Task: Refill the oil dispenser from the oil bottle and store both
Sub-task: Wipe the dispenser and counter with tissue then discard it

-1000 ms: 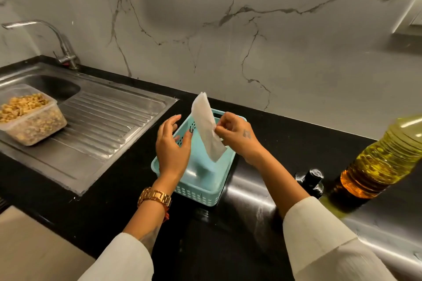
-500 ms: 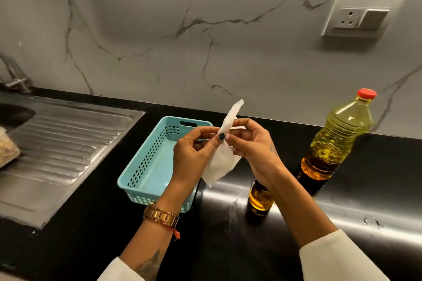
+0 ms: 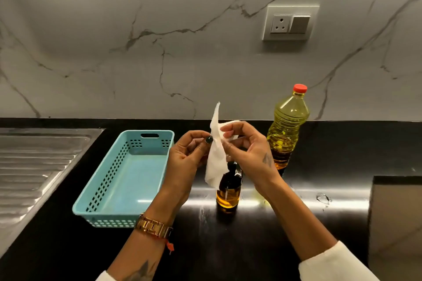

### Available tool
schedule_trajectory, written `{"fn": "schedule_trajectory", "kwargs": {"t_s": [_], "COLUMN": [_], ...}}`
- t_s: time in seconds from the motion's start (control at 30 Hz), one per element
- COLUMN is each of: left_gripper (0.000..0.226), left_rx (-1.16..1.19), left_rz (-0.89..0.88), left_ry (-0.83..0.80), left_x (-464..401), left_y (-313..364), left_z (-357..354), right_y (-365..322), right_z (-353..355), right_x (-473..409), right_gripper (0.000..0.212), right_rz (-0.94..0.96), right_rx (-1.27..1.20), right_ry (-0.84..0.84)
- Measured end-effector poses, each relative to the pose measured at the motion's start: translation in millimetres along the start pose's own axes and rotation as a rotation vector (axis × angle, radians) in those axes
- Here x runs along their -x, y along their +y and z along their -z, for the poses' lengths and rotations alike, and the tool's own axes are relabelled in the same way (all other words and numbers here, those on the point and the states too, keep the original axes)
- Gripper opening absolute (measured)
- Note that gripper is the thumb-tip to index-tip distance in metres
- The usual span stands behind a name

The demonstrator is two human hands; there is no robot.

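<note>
Both hands now work the white tissue (image 3: 215, 155) at chest height above the table (image 3: 319, 223); a second ago the right hand alone was lifting it out of the basket while the left steadied the basket's rim. The left hand (image 3: 185, 162) has since come off the basket and pinches the tissue's left edge between thumb and forefinger, other fingers curled. The right hand (image 3: 249, 150) pinches the opposite edge with thumb and fingertips, the sheet hanging loosely folded between them, upper corner pointing up. Judgement: tissue is being opened or folded for wiping, so pouring is either finished or not begun; the frames cannot settle which. Directly below the tissue, the oil dispenser (image 3: 229, 187) stands upright on the table, dark cap on, amber oil filling its lower part. The oil bottle (image 3: 288, 125) stands capped in red further right, near the wall, apart from the dispenser. The teal basket (image 3: 127, 173) sits just left of the hands, nothing visible inside; neither vessel is stored yet. Sink drainboard (image 3: 34, 166) at far left; wall socket (image 3: 290, 23) above.
</note>
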State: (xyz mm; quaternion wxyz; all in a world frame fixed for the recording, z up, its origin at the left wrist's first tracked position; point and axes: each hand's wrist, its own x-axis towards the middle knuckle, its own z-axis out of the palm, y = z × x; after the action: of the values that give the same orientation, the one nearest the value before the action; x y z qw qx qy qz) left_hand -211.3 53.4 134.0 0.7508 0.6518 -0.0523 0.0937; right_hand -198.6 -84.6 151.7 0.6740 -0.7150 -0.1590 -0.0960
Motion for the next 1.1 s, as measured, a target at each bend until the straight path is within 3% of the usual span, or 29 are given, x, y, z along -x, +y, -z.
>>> {"fn": "schedule_trajectory", "kwargs": {"t_s": [0.23, 0.4, 0.43, 0.57, 0.7, 0.87, 1.1], "left_gripper": [0.023, 0.071, 0.07, 0.03, 0.02, 0.022, 0.015], "left_rx": [0.144, 0.082, 0.064, 0.018, 0.03, 0.021, -0.061], "left_rz": [0.036, 0.03, 0.013, -0.057, -0.096, -0.103, -0.13], "left_ry": [-0.154, -0.187, -0.198, -0.186, -0.148, -0.123, -0.155], "left_x": [4, -5, -6, -8, -7, -10, -9], "left_y": [4, 7, 9, 14, 12, 8, 6], "left_z": [-10, -12, -13, -18, -21, -22, -28], "right_y": [8, 11, 11, 11, 12, 3, 4], "right_z": [10, 18, 19, 22, 23, 20, 19], "right_x": [11, 14, 14, 15, 15, 14, 8], "right_gripper": [0.016, 0.01, 0.011, 0.016, 0.017, 0.024, 0.012], "right_rz": [0.231, 0.433, 0.468, 0.548, 0.489, 0.117, 0.089], "right_rx": [0.203, 0.4, 0.449, 0.591, 0.554, 0.126, 0.166], "right_ry": [0.118, 0.155, 0.149, 0.143, 0.139, 0.147, 0.201]}}
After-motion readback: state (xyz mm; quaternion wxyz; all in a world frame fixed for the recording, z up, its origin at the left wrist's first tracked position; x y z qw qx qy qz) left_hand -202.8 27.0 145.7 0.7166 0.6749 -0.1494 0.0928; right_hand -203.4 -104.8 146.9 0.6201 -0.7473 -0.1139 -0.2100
